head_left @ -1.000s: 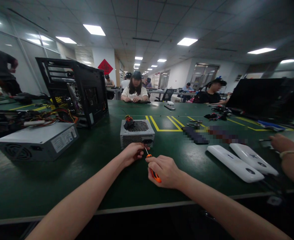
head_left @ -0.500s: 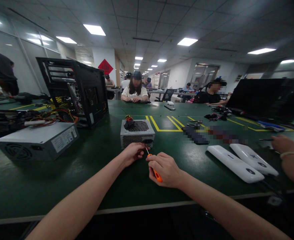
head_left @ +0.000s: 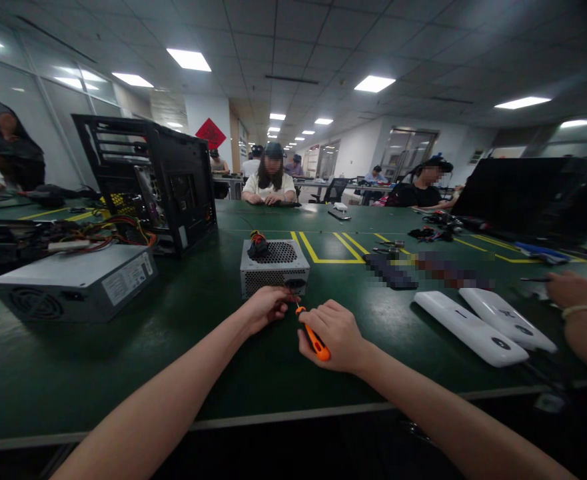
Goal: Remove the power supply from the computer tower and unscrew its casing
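Silver-grey perforated metal power supply box (head_left: 266,275): one, standing on the green tabletop (head_left: 268,380) straight ahead, a bundle of dark, red and yellow cables (head_left: 258,246) on top. Left hand (head_left: 266,311): fingers half curled, fingertips at the box's lower front, near the black socket (head_left: 296,283); cannot tell whether they grip anything. Right hand (head_left: 334,335): closed around an orange-handled screwdriver (head_left: 316,341), slim shaft pointing toward the left fingertips; tip too small to make out. Far left: larger grey metal power supply (head_left: 86,272), near a black upright computer case (head_left: 193,193). Right: two white oblong devices (head_left: 460,325), side by side.
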Tool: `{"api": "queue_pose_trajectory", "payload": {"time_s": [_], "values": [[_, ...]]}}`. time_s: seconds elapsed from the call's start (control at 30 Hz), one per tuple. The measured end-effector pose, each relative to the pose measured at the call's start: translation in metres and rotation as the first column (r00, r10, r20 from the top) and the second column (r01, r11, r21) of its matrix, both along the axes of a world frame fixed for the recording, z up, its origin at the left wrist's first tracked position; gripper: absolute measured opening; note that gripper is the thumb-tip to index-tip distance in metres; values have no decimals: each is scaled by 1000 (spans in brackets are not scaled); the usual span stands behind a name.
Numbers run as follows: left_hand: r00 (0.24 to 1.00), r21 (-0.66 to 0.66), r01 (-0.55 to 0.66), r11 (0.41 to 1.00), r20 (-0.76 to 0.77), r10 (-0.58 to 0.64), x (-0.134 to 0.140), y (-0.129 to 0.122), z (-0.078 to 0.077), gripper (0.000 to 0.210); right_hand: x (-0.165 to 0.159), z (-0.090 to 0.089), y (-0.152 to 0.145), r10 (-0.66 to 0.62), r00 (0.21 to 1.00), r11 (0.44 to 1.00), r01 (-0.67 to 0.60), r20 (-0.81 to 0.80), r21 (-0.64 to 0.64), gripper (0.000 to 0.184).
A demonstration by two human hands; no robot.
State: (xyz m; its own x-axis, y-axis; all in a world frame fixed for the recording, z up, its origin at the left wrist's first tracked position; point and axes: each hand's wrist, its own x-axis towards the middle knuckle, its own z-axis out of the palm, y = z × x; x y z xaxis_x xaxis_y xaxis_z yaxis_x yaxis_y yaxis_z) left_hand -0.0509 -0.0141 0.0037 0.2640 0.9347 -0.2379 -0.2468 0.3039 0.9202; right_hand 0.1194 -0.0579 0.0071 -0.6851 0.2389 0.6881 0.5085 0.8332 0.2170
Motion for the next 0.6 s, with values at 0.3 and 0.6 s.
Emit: {"api": "queue_pose_trajectory", "payload": {"time_s": [0.3,0.6], "values": [[1000,9,-7,1000,-9,7,-1,4,-5,21,1,0,1,18,1000,999,-17,-15,32,10],[1000,6,-18,1000,-2,18,1,0,0,17,1,0,0,6,1000,1000,-5,-23,24,10]]}}
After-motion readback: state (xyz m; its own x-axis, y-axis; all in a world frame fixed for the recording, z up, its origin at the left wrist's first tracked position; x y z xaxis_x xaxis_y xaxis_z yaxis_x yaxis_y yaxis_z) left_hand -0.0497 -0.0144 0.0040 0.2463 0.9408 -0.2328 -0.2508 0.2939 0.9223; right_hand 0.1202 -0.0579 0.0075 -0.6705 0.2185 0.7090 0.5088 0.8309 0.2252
